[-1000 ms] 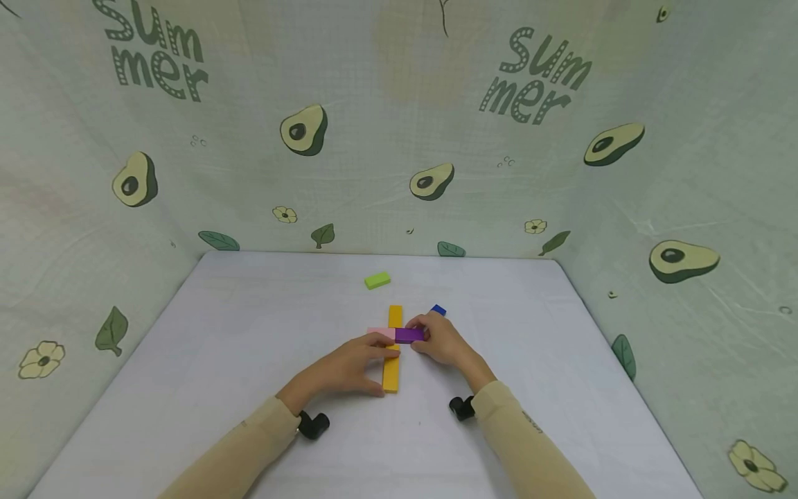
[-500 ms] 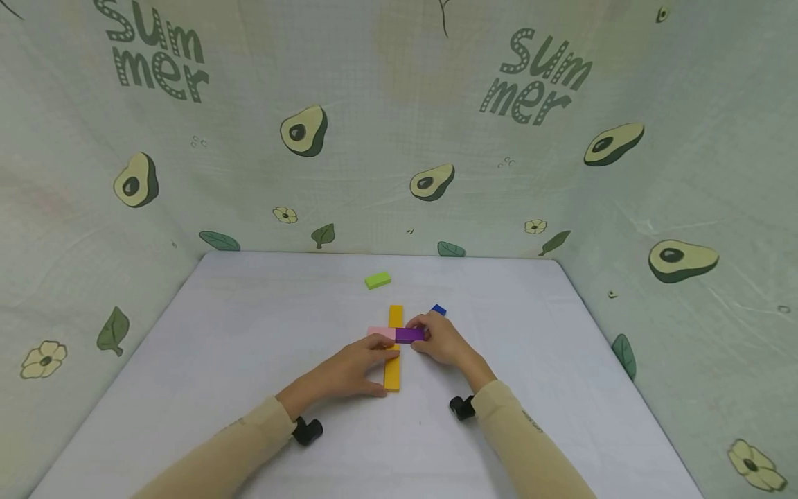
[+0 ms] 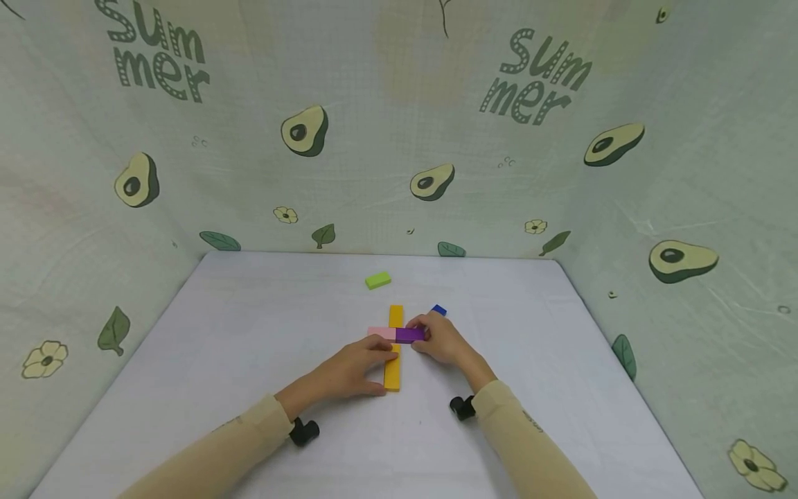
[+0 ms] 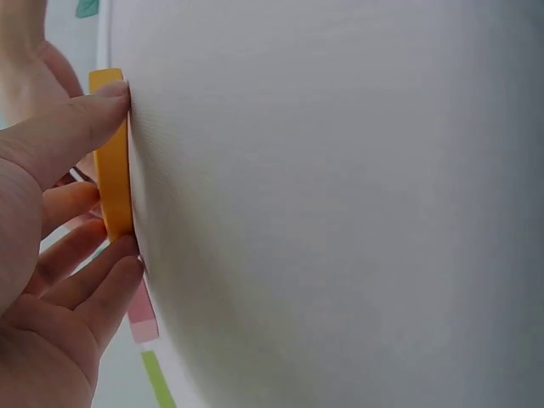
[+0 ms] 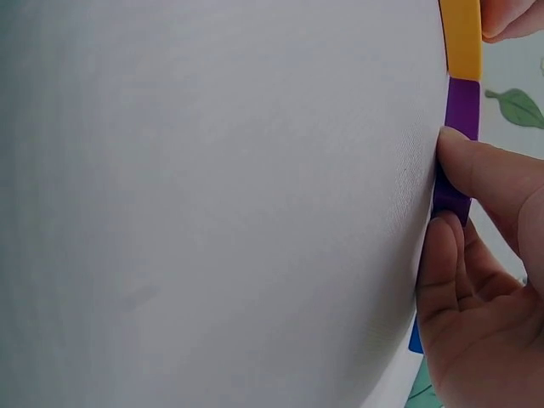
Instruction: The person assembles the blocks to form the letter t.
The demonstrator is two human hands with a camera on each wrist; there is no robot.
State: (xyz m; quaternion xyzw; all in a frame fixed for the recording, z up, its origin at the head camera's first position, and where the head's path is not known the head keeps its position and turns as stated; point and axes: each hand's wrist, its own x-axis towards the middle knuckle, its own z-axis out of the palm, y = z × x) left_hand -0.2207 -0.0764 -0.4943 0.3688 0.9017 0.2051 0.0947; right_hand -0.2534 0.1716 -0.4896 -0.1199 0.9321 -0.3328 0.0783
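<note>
Four-armed and flat, a cross of blocks lies mid-table. A yellow block forms its near arm, another yellow block its far arm. Between them a pink block on the left meets a purple block on the right. My left hand holds the near yellow block, thumb at its near end and fingertips at its far end in the left wrist view. My right hand pinches the outer end of the purple block between thumb and fingers. Fingers hide part of both held blocks.
Beyond the cross lies a lime green block. A blue block sits just behind my right hand, partly covered by it. The white-covered table ends at printed cloth walls at the back and sides.
My left forearm and wrist have swung slightly to the left, while the left fingers stay at the near yellow block. The right hand and the purple block have kept their place.
</note>
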